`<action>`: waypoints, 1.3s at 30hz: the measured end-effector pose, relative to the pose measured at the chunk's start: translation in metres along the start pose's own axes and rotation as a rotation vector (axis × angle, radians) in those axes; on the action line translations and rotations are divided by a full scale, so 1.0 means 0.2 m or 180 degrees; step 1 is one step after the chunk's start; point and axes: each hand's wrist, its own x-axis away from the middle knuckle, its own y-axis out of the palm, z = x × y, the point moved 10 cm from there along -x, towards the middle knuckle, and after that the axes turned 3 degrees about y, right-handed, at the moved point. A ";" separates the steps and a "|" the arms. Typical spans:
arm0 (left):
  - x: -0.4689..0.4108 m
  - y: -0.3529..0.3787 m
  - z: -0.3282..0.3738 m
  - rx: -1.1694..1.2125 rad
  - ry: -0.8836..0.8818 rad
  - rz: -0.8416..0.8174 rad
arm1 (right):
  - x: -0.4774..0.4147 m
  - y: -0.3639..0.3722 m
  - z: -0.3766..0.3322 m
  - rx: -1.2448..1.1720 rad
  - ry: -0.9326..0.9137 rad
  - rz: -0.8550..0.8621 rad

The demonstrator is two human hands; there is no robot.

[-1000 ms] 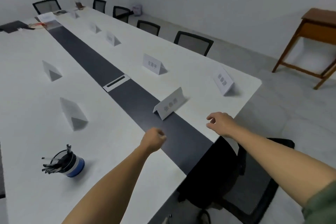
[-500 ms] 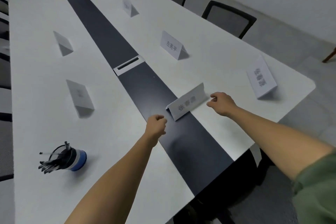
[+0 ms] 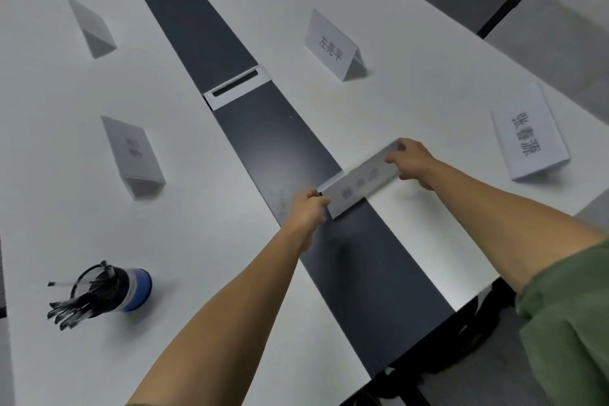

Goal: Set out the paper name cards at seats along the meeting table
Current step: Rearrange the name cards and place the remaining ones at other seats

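A person's left hand pinches the near-left end of a folded paper name card while the right hand curls its fingers round the far-right end. The card lies across the right edge of the dark centre strip of the white meeting table, its long axis running near-left to far-right and its printed face turned toward the near right.

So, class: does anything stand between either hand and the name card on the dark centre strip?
Nothing visible does: the left hand pinches one end of the name card, the right hand the other.
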 end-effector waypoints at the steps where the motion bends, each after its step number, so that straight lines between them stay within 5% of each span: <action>1: 0.00 0.00 0.00 0.0002 0.0031 -0.0044 | 0.00 0.01 0.00 -0.0009 -0.0001 -0.0011; 15: 0.02 -0.38 -0.01 0.0220 -0.0044 0.0448 | 0.04 0.33 -0.25 -0.0087 -0.0316 -0.0566; 39: -0.10 -0.33 0.10 0.0123 0.0138 0.0407 | -0.08 0.36 -0.25 -0.0218 -0.0416 -0.0756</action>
